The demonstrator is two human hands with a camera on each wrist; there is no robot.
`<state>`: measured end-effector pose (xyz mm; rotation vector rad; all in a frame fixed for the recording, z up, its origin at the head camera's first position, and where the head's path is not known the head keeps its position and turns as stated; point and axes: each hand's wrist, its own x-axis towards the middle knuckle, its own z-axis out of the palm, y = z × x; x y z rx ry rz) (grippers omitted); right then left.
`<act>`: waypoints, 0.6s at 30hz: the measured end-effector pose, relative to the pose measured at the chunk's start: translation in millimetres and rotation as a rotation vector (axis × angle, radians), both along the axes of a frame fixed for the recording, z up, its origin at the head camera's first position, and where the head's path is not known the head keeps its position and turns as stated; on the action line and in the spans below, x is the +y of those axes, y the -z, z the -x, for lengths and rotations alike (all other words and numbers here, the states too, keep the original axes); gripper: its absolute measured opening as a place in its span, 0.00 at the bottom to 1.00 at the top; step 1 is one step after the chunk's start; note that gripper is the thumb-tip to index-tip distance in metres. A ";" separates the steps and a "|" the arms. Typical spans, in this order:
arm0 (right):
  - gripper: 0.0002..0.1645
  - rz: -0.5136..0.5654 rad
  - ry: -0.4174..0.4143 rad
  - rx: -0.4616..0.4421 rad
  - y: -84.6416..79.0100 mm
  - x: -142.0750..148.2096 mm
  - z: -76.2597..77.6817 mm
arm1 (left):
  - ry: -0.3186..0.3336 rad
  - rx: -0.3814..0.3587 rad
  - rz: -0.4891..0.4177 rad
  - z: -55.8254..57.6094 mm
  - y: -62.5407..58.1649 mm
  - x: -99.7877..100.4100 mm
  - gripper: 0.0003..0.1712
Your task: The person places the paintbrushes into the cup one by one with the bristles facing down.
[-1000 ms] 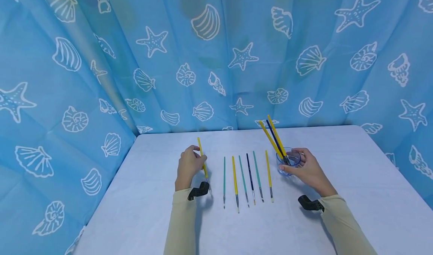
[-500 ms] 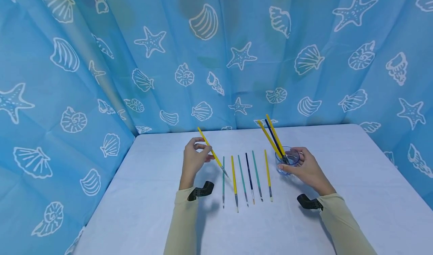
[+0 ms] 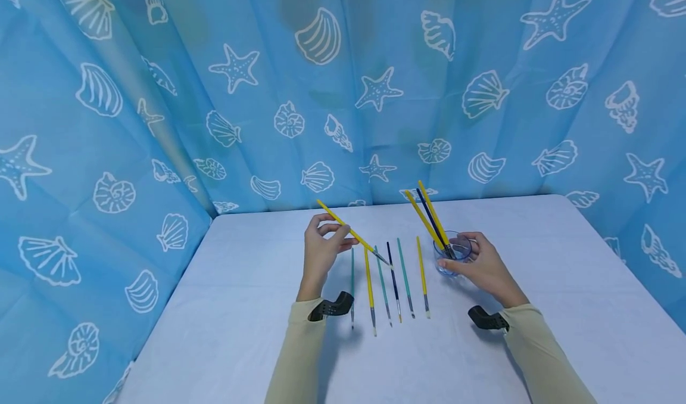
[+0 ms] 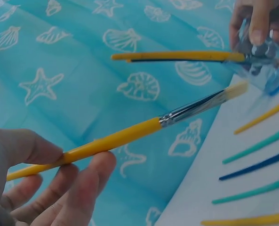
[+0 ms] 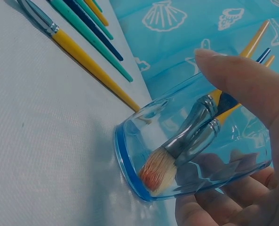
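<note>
My left hand pinches a yellow paintbrush by its handle, thumb on one side and fingers on the other. The brush is held above the table, its pale bristles pointing right and down. My right hand grips a clear cup with a blue base. Inside the cup, two yellow brushes and a dark blue brush lean to the left, bristles down. Between the hands, a row of loose paintbrushes lies on the table, among them a yellow one, a teal one and a dark blue one.
A white cloth covers the table. Behind it and along the left hangs a blue curtain printed with white shells and starfish. Each wrist wears a black camera mount, such as the left mount.
My left hand has lifted the yellow brush off the table and carried it right, over the row, tilting its bristle end toward the cup. My right hand stays on the cup.
</note>
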<state>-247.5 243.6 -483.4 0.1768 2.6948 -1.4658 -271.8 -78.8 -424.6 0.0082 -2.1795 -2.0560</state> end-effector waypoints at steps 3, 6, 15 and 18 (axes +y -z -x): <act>0.65 0.000 0.000 -0.004 -0.3 -0.9 -0.1 | -0.002 0.020 -0.027 -1.7 0.6 5.4 0.20; 0.64 0.000 0.002 -0.006 -0.6 -1.1 -0.4 | 0.006 0.036 -0.050 -3.0 0.9 12.4 0.20; 0.63 0.008 0.001 0.002 0.0 -1.5 -0.5 | 0.065 0.082 -0.130 -2.5 -4.2 35.0 0.20; 0.63 0.003 0.002 0.008 -0.1 -1.0 -0.4 | 0.081 0.095 -0.141 -1.1 -6.9 42.8 0.21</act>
